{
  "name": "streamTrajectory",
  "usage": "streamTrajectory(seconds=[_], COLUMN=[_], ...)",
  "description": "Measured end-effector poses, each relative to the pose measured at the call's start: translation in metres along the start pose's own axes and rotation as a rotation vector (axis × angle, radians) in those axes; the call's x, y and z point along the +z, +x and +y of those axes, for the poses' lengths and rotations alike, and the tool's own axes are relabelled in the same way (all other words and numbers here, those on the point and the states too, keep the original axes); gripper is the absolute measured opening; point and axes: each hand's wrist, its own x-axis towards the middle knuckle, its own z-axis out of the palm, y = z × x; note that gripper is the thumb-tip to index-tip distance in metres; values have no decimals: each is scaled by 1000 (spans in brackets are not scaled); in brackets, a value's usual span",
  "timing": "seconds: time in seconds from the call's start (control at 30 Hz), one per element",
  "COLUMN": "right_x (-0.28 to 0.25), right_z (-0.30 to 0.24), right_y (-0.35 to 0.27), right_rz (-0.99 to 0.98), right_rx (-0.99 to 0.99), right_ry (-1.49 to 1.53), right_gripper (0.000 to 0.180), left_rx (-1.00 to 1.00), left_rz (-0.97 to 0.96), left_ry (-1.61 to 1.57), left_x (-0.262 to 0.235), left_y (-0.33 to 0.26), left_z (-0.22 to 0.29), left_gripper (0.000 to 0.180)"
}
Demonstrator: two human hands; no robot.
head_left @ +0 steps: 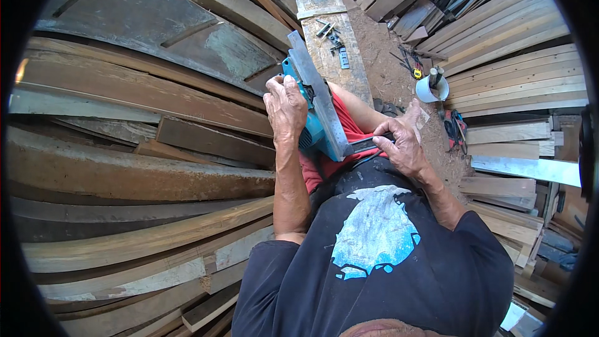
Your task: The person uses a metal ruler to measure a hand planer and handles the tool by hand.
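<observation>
A teal electric planer (315,135) rests over my lap, tipped on its side, with its long grey metal sole (322,100) toward the right. My left hand (287,107) is closed around the planer's far part, fingers wrapped on the teal body. At its near end, my right hand (402,148) pinches a black bar-shaped piece (362,145) between thumb and fingers. Whether that piece belongs to the planer or is a separate tool I cannot tell. Ahead, a wooden plank bench (355,75) carries several small dark metal parts (335,40).
Stacked boards (125,168) crowd the left side, and more timber (511,81) is piled on the right. A white bucket (430,92) with handles sticking out stands on the sawdust-covered floor (384,47). Near it lie a yellow tape measure (417,73) and a red-and-black tool (454,130).
</observation>
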Motion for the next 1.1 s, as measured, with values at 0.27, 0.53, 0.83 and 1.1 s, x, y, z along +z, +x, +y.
streamTrajectory(seconds=[0.27, 0.53, 0.83, 1.1], right_x=[-2, -3, -7, -7], right_z=[27, 32, 35, 33], right_y=[-1, 0, -2, 0], right_rz=[-14, -43, -98, -122], right_rx=[-40, 73, 191, 219], right_ry=[-45, 9, 69, 109], right_gripper=[9, 9, 7, 6], left_rx=[3, -15, 36, 61], left_rz=[18, 37, 109, 112], left_ry=[-58, -173, -338, -392], left_x=[0, -3, 0, 0], left_y=[-8, -10, -17, -16], left_z=[16, 18, 23, 18], left_gripper=[60, 61, 61, 58])
